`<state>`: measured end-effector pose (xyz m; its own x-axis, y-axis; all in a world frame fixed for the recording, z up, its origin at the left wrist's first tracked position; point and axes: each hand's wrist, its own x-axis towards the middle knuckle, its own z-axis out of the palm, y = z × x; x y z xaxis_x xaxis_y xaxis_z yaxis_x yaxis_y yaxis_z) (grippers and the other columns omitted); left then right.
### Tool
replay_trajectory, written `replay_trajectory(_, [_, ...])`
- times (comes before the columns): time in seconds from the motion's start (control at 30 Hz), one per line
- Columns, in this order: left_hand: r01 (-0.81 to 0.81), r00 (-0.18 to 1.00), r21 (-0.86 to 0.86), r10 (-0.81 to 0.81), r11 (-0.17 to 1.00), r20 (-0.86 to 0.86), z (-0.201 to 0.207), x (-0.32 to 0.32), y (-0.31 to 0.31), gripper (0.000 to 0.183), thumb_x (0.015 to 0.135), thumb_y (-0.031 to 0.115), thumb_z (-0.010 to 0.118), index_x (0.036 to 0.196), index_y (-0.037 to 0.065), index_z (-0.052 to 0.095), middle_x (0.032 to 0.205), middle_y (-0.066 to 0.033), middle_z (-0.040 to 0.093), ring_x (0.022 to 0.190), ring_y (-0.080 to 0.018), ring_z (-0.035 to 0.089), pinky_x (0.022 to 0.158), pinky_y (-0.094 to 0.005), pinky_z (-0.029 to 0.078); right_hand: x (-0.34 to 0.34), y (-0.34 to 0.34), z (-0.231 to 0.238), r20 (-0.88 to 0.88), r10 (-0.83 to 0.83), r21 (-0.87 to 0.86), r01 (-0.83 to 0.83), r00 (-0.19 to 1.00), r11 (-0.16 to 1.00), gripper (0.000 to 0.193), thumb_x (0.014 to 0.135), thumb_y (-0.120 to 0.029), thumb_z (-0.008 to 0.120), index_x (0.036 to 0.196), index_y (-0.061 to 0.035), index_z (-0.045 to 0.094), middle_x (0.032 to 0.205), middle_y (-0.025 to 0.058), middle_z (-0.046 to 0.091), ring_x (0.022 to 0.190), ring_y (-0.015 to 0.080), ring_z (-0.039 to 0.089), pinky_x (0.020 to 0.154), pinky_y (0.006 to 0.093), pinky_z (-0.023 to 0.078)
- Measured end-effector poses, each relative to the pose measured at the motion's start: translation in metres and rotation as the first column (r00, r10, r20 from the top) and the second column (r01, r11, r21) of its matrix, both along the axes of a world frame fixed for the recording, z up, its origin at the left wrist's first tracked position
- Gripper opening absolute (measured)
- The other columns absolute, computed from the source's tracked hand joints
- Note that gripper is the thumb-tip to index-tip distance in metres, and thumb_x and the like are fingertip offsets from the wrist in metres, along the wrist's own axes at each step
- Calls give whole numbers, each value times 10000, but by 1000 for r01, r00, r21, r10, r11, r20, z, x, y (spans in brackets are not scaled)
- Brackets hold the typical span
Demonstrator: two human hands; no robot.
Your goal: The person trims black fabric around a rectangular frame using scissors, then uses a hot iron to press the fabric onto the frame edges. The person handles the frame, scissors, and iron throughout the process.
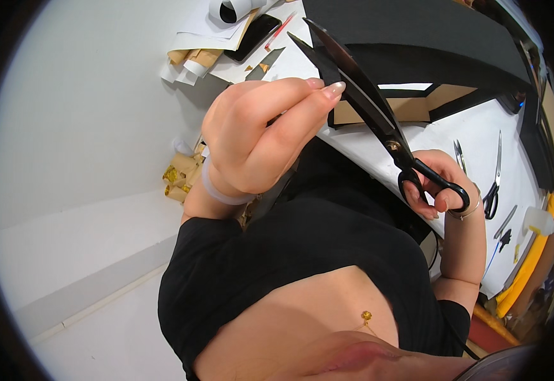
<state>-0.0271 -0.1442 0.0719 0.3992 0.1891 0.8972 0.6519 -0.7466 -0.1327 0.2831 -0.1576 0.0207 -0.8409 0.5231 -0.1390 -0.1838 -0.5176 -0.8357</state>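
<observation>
Grasping a pair of black-handled shears [392, 146] in the right hand [442, 181], with fingers wrapped at the handle loops. Holding the shears between both hands, angled upward and leftward from the right hand, with the blades parted and reaching past the left fingertips. Bending the fingers of the left hand [261, 133] and bringing their tips together at the blades. Cannot tell whether pinching anything thin there, or touching the steel.

Wearing a pale band [216, 187] on the left wrist, a thin bracelet [464, 214] on the right and a black top [309, 247] below both hands.

Can see, beyond both hands, a black box-like structure [410, 28] with tan inner faces, standing on a white tabletop [483, 133]. Can see to the right of the right hand black-handled scissors [493, 190], small snips [460, 155] and, farther right, a translucent bottle [542, 221] near a yellow strip [518, 279]. Can see beyond the left hand a black smartphone [253, 39], a slim red stick [280, 32] and stacked papers [213, 30]; left of that hand, a plain white wall [86, 127].
</observation>
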Motion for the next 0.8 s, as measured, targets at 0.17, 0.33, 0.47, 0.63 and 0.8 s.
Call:
replay_trajectory(0.17, [22,999,-2,-22,1000,30,-1,1,1,372,714,-22,880,1039,56,717,976,-30,669,772,-169,648,590,-259,513,3,4,0,5,4,5,-4,1000,1000,628,729,-493,919,917,0,577,640,38,585,483,80,542,432,197,395])
replay_trajectory(0.33, [32,999,-2,-32,999,35,-1,1,1,368,707,-32,882,1025,48,715,971,-34,667,763,-173,650,574,-262,505,3,7,4,9,17,2,-17,1000,1000,639,717,-498,927,916,-3,575,644,39,590,484,73,537,436,194,393])
replay_trajectory(0.47, [30,999,-20,-29,999,35,-2,1,-1,355,706,-33,882,1010,45,716,963,-35,667,759,-175,648,567,-264,497,0,11,8,35,17,7,-18,999,1000,646,710,-509,930,912,-7,575,645,36,588,486,66,530,438,192,387])
replay_trajectory(0.63, [23,999,-15,-22,1000,34,-3,0,0,352,707,-29,880,1012,49,722,959,-30,664,758,-171,645,572,-262,500,0,13,12,62,-22,73,17,998,997,654,696,-518,939,907,-15,577,653,13,576,511,64,542,463,186,400])
replay_trajectory(0.8, [40,998,-6,-39,999,50,-4,1,1,350,713,-25,876,1021,55,729,962,-29,666,762,-166,643,581,-256,508,3,16,14,91,-20,137,7,996,991,656,670,-514,957,905,-29,582,707,-4,584,557,61,560,506,180,428])
